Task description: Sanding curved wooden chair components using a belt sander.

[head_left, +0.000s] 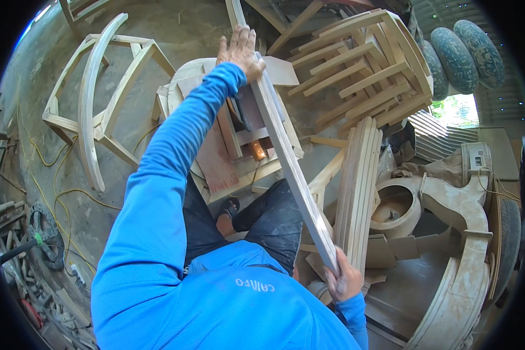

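A long, pale wooden strip (pixel 287 153) runs diagonally in front of me, from the top of the view down toward my right side. My left hand (pixel 240 55) lies on its far part, fingers stretched out and slightly apart. Close to my body, my right hand (pixel 345 277) is closed around the strip's near end. Beneath the strip stands a low wooden work stand with a reddish-brown board (pixel 217 166) on it. Beside that board an orange cylindrical part (pixel 257 150) shows; the strip partly covers what surrounds it.
Curved wooden frames (pixel 90 99) stand on the left floor, with a yellow cord (pixel 55 198) nearby. Stacked slatted frames (pixel 356 64) fill the far right. Long boards (pixel 356 186) lean right of my legs, near a large curved machine (pixel 466 204). Rounded dark tanks (pixel 478 52) stand behind.
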The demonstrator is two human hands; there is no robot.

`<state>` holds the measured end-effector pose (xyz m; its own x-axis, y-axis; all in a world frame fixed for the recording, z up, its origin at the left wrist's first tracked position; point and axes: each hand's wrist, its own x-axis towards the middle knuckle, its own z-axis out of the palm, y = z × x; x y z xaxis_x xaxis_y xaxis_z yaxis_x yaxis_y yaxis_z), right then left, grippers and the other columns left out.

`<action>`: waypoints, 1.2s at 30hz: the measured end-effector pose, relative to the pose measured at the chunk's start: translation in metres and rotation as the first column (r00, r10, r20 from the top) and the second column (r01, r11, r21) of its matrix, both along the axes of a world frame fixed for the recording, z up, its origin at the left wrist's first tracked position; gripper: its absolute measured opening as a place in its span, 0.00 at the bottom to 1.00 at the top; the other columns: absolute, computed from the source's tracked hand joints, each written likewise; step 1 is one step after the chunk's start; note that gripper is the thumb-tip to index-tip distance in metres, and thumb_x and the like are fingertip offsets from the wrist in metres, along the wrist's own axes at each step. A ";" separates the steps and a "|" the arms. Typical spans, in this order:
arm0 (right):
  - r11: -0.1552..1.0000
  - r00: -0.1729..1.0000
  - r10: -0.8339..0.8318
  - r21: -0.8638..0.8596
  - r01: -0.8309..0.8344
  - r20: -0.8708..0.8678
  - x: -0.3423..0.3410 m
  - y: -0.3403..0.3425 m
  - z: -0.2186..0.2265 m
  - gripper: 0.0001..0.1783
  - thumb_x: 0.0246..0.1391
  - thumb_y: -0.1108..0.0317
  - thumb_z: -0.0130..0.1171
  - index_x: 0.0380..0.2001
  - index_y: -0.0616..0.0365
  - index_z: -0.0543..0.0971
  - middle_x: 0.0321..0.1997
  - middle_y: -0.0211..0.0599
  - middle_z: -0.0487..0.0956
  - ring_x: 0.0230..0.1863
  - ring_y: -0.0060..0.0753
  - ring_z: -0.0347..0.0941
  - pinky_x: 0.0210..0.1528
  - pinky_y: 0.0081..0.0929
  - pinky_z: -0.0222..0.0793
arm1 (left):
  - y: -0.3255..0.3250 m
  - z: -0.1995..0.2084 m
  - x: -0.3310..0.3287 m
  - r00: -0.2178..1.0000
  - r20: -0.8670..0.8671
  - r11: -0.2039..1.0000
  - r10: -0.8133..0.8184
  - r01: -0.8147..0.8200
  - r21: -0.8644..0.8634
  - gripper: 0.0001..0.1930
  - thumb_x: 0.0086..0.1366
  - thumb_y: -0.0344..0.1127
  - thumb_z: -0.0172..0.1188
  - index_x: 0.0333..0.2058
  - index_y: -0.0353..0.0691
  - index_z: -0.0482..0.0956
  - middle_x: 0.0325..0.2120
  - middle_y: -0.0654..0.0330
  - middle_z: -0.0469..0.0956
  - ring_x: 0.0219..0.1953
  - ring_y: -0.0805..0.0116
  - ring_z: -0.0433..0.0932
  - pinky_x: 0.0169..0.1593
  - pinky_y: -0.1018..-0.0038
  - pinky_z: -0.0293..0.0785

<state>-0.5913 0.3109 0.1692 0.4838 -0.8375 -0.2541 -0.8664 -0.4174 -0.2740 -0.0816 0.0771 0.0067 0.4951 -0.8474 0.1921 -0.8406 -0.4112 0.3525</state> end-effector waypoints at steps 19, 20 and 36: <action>0.961 0.974 0.133 -0.266 -0.082 0.183 0.143 -0.115 -0.105 0.35 0.55 0.62 0.67 0.66 0.45 0.68 0.34 0.45 0.83 0.31 0.56 0.81 0.31 0.49 0.76 | -0.080 0.022 0.119 0.974 0.224 0.990 0.040 -0.068 0.121 0.48 0.67 0.62 0.48 0.77 0.44 0.43 0.79 0.57 0.38 0.80 0.60 0.33 0.78 0.51 0.37; 0.961 0.977 0.130 -0.263 -0.082 0.170 0.122 -0.106 -0.096 0.36 0.54 0.62 0.68 0.66 0.46 0.69 0.34 0.44 0.83 0.31 0.55 0.81 0.30 0.48 0.76 | -0.078 0.024 0.110 0.979 0.203 0.991 0.034 -0.058 0.116 0.49 0.66 0.62 0.50 0.77 0.44 0.43 0.79 0.57 0.39 0.80 0.60 0.34 0.78 0.50 0.38; 0.942 0.936 -0.334 0.002 0.337 -0.108 -0.197 0.061 0.196 0.26 0.31 0.73 0.71 0.41 0.62 0.82 0.32 0.36 0.82 0.34 0.26 0.77 0.44 0.26 0.73 | 0.054 0.007 -0.097 0.998 -0.030 0.986 -0.049 0.053 0.159 0.47 0.59 0.62 0.55 0.72 0.40 0.60 0.77 0.45 0.41 0.80 0.49 0.31 0.76 0.43 0.29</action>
<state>-0.7887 0.3719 0.3652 0.1454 -0.9407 -0.3065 -0.9793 -0.0929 -0.1796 -0.1788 0.1312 0.0139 0.4537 -0.8903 0.0404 -0.8534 -0.4209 0.3076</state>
